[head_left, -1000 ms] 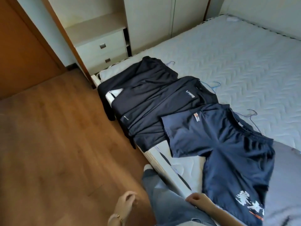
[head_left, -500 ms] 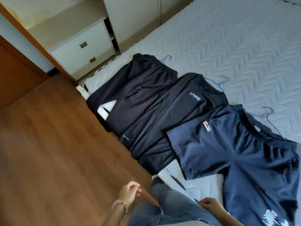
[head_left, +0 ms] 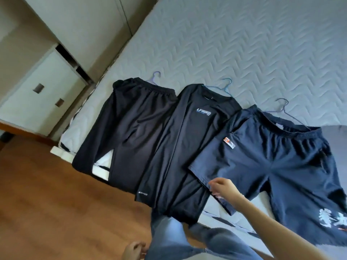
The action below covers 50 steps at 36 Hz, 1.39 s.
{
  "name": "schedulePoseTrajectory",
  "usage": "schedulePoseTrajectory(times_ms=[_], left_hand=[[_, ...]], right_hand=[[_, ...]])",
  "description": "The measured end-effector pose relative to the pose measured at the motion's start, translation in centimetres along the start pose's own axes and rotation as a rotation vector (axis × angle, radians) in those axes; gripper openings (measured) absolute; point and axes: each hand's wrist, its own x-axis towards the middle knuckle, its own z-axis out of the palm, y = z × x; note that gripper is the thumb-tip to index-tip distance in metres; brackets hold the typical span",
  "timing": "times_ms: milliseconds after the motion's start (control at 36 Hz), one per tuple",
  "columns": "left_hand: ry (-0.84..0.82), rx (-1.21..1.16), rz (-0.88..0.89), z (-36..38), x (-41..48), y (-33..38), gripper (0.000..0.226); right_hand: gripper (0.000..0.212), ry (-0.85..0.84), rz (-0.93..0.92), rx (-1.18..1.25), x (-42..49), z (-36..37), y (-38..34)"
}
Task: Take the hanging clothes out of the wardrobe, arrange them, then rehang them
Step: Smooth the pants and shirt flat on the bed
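Head view: three garments lie side by side on the mattress point(head_left: 244, 44). Black trousers point(head_left: 131, 132) sit at 9 o'clock of the black shirt point(head_left: 187, 147), navy shorts point(head_left: 272, 162) at 3 o'clock, each on a hanger point(head_left: 224, 87). Right hand point(head_left: 223, 188) is at the shorts' near hem, fingers curled; gripping or just touching, I cannot tell. Left hand point(head_left: 132, 251) hangs at 6 o'clock, loosely curled, holding nothing.
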Motion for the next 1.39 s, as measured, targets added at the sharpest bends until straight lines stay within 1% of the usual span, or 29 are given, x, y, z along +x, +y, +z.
schedulePoseTrajectory(times_ms=[56, 111, 167, 278, 361, 500, 583, 694, 750, 833, 944, 1000, 1083, 1139, 1194, 1306, 1389], left_hand=[[-0.001, 0.050, 0.051, -1.9, 2.7, 1.0, 0.049], [-0.003, 0.163, 0.093, -3.7, 4.7, 2.8, 0.052], [-0.007, 0.237, 0.108, -5.1, 5.8, 6.2, 0.047], [-0.095, 0.304, 0.099, -6.6, 8.0, 13.8, 0.027], [-0.166, 0.408, 0.131, -6.4, 10.5, 19.2, 0.023], [-0.264, 0.519, 0.308, -3.8, 15.2, 29.0, 0.023], [-0.286, 0.587, 0.414, -1.5, 18.0, 34.6, 0.025], [-0.225, 0.585, 0.591, 2.4, 21.8, 42.2, 0.026], [-0.147, 0.575, 0.695, 4.2, 23.6, 45.4, 0.027], [-0.044, 0.631, 0.847, 6.7, 25.9, 49.4, 0.027], [0.046, 0.759, 1.012, 10.0, 28.8, 53.8, 0.031], [0.096, 0.814, 1.064, 11.6, 29.8, 55.8, 0.035], [0.199, 0.853, 1.124, 13.5, 30.8, 58.7, 0.042], [0.261, 0.865, 1.121, 14.3, 31.5, 60.5, 0.044], [0.269, 0.866, 1.060, 14.7, 32.4, 62.1, 0.043], [0.152, 0.805, 0.933, 15.0, 34.4, 64.9, 0.043], [0.140, 0.755, 0.870, 15.3, 34.8, 65.8, 0.046]], right_hand=[[0.017, 0.048, 0.013, 0.081, 0.3, 1.1, -1.1], [0.016, 0.092, 0.043, 0.147, 0.5, 2.1, -1.6], [0.018, 0.134, 0.087, 0.196, 0.9, 3.1, -1.6], [0.020, 0.204, 0.183, 0.256, 2.1, 4.4, -1.3], [0.020, 0.254, 0.218, 0.301, 2.9, 4.6, -1.2], [0.023, 0.331, 0.207, 0.366, 5.7, 3.7, -2.4], [0.025, 0.355, 0.198, 0.326, 8.9, 2.4, -3.5], [0.024, 0.340, 0.114, 0.187, 16.0, -0.7, -5.7], [0.019, 0.396, 0.043, 0.136, 19.9, -2.8, -7.3], [0.029, 0.521, -0.068, 0.141, 25.2, -6.0, -10.4], [0.043, 0.586, -0.144, 0.143, 29.5, -9.1, -14.3], [0.046, 0.607, -0.182, 0.058, 31.0, -10.3, -15.3], [0.049, 0.687, -0.214, -0.148, 32.8, -12.6, -16.0], [0.049, 0.736, -0.191, -0.259, 33.9, -14.5, -16.0], [0.048, 0.754, -0.148, -0.321, 34.9, -16.3, -15.8], [0.042, 0.726, -0.111, -0.430, 36.6, -18.6, -15.2], [0.036, 0.754, -0.125, -0.547, 37.5, -19.3, -15.1]])
